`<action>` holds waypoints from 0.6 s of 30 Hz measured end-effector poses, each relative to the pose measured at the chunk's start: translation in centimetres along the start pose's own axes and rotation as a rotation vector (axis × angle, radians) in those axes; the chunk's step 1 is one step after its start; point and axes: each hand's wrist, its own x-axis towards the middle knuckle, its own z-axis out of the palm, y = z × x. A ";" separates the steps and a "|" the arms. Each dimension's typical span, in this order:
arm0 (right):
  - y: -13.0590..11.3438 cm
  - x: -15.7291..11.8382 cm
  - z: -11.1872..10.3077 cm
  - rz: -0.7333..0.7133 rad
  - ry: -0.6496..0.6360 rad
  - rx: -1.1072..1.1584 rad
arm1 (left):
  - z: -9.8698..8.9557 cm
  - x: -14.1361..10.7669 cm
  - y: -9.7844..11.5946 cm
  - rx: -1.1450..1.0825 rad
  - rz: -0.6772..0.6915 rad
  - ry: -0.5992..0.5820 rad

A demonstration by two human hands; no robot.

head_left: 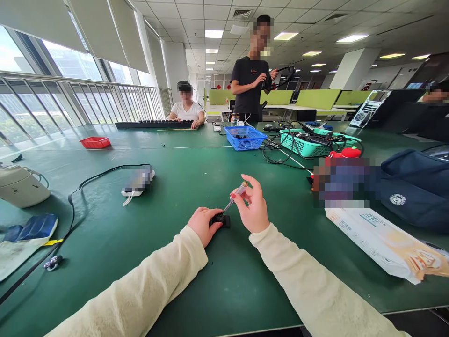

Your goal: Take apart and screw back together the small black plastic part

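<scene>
A small black part [225, 221] lies on the green table [168, 187] in front of me. My left hand [203, 225] grips it from the left, thumb at the near side and fingers across the far side. My right hand [253, 207] is closed on a small screwdriver [241, 189] with a clear handle, held between thumb and fingers and tilted. The screwdriver's tip meets the top of the black part; the exact contact spot is too small to make out.
Ahead are a blue basket [245, 138], a green basket [305, 146] with cables and a red tray [95, 142]. A white packet [379, 238] and dark bag [417, 187] lie right; a cable [72, 206] and pot [23, 186] left. Two people are across the table.
</scene>
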 end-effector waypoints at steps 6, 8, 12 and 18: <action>0.0 0.0 -0.1 -0.006 -0.038 -0.014 | -0.2 0.0 0.2 -0.014 -0.028 -0.016; -0.1 0.0 -0.1 -0.009 -0.048 -0.016 | -0.2 0.0 0.3 -0.019 -0.049 -0.015; -0.2 0.1 -0.2 0.001 -0.059 -0.027 | -0.3 0.0 0.4 -0.033 -0.103 -0.005; -0.4 0.1 -0.3 0.011 -0.070 -0.049 | -0.3 0.0 0.5 -0.039 -0.144 0.009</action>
